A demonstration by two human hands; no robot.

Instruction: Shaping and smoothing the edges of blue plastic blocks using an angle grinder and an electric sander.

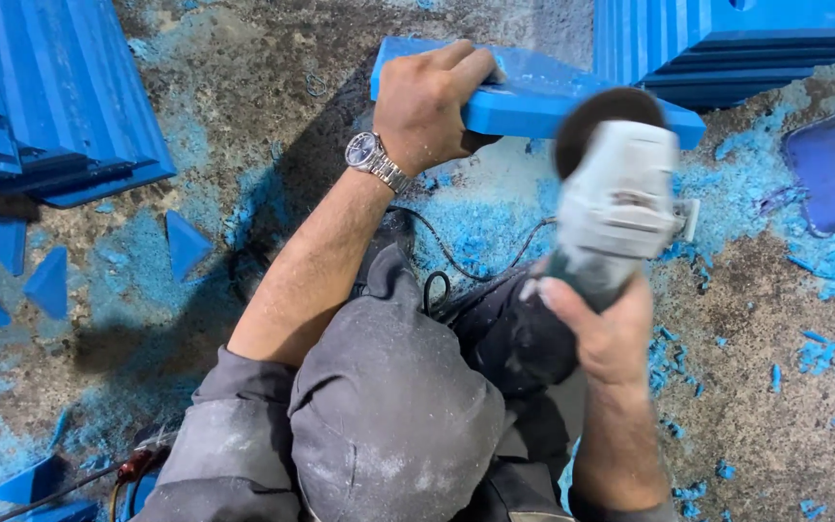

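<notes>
Both forearms are bare, with grey sleeves pushed up above the elbows. A silver metal-link wristwatch point(371, 155) with a dark blue dial sits just behind the left hand point(427, 104). Dusty grey trousers point(393, 406), speckled with pale powder, lie below the right hand point(603, 329).

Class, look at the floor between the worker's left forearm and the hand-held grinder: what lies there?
In the head view, between the left forearm and the grinder lie a thin black cable and blue shavings on the floor.
</notes>
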